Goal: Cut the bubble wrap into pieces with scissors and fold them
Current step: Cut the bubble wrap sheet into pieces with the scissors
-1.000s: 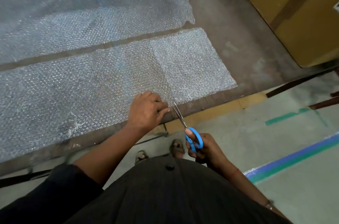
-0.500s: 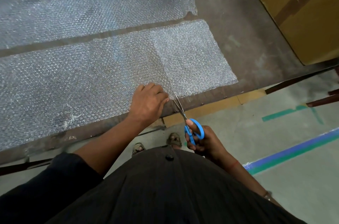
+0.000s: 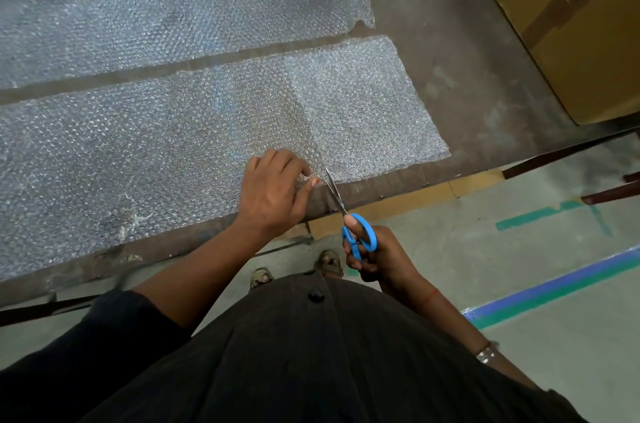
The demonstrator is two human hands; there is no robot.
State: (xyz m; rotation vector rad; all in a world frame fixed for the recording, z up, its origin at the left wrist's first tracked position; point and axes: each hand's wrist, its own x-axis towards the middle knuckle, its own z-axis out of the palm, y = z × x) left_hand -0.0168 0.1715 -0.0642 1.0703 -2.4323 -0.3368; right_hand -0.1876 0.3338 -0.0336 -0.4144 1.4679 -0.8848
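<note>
The bubble wrap strip [image 3: 194, 159] is lying lengthwise left-right on the table [image 3: 408, 83]. The left hand [image 3: 273, 190] is pinching its near edge; the right hand [image 3: 377, 256] is gripping the scissors [image 3: 346, 214], blades pointing away across the strip.

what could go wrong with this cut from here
The left hand pinches the bubble wrap edge with a fingertip right beside the blades of the scissors, so it might get nicked. The wrap is bunched there, so the cut could wander or snag.
</note>
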